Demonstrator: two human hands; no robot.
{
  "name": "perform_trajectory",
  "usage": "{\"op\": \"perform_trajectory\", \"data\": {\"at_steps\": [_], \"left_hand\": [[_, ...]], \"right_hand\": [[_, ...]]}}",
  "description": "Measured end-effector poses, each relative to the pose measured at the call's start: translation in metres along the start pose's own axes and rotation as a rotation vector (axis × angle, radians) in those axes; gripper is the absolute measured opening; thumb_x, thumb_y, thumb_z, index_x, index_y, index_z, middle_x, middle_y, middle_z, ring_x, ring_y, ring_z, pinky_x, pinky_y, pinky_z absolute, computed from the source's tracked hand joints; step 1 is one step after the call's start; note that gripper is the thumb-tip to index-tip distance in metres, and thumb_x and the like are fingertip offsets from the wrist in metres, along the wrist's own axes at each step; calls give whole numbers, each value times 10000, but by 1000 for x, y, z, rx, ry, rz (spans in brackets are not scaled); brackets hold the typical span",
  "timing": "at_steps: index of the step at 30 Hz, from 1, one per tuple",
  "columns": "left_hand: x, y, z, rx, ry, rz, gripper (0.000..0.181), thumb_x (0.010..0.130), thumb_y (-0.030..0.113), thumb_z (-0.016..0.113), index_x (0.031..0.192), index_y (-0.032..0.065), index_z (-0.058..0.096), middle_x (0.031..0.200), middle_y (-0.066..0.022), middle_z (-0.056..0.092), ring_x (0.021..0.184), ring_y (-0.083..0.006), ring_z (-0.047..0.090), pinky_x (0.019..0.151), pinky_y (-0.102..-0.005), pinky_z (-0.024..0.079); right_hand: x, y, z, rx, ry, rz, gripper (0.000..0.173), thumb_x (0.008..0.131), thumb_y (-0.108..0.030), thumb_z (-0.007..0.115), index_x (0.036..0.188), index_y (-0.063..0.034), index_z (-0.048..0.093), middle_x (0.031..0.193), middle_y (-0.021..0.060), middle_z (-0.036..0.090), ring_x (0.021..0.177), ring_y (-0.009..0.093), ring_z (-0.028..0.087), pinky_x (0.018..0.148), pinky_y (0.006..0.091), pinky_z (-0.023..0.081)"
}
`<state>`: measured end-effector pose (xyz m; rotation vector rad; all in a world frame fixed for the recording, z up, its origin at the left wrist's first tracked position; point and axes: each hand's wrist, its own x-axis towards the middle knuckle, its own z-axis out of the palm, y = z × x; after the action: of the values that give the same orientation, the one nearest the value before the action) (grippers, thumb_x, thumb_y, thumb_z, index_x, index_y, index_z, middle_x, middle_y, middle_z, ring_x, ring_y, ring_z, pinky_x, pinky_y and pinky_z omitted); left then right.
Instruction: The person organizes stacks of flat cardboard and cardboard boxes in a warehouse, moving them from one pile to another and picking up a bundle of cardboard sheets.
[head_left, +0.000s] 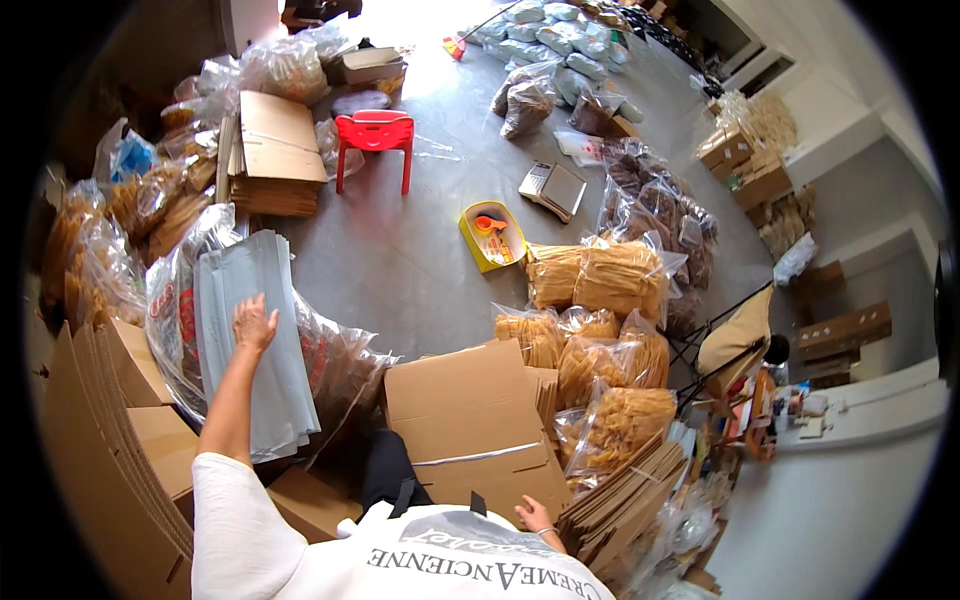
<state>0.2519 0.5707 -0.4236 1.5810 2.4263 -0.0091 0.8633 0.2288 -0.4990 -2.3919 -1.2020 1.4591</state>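
Observation:
My left hand (255, 322) lies with its fingers spread on a stack of pale grey-blue plastic sheets or bags (259, 390). The stack rests on clear plastic bags with red print (176, 300). On the other side, my right hand (534, 514) is near the lower edge of a flattened cardboard box (457, 405), its fingers apart and nothing seen in them. A bundle of folded cardboard (626, 499) stands beside that hand.
Folded cartons (112, 450) stand at the left. Bags of tan dried strips (615, 281) are piled right of centre. Ahead are a red plastic chair (375, 131), a yellow box with an orange scoop (484, 255), a weighing scale (555, 191) and grey-blue sacks (559, 37).

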Motion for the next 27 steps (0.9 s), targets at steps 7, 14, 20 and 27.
{"op": "perform_trajectory", "data": {"at_steps": [7,14,20,27], "left_hand": [[11,-47,47,69,107,-29,824,745,474,560,1390,210,121,1450,-87,-2,1326,-319,-16,998,-603,67],[25,-39,37,11,10,-48,881,723,503,572,1394,213,81,1451,-72,-59,1323,-313,-87,1002,-595,1],[39,-37,15,14,-347,-35,1349,401,599,747,1379,213,-99,1421,-96,-205,1292,-321,-214,980,-605,-45],[45,-57,31,-22,-308,-53,1483,284,562,796,1363,205,-157,1408,-126,-230,1283,-336,-230,971,-611,-42]], "right_hand": [[12,-90,4,7,38,-146,437,777,-157,626,1166,-1,498,708,-11,473,618,70,482,533,210,442],[18,-90,-2,-149,147,-121,468,763,-192,633,1170,-1,499,724,27,553,550,84,512,483,222,422],[7,-85,6,18,178,81,444,783,-200,610,1164,2,505,774,50,570,529,89,507,473,220,424],[-25,-143,-1,642,78,267,446,870,-323,488,1127,39,525,1084,84,577,976,179,543,858,263,404]]}}
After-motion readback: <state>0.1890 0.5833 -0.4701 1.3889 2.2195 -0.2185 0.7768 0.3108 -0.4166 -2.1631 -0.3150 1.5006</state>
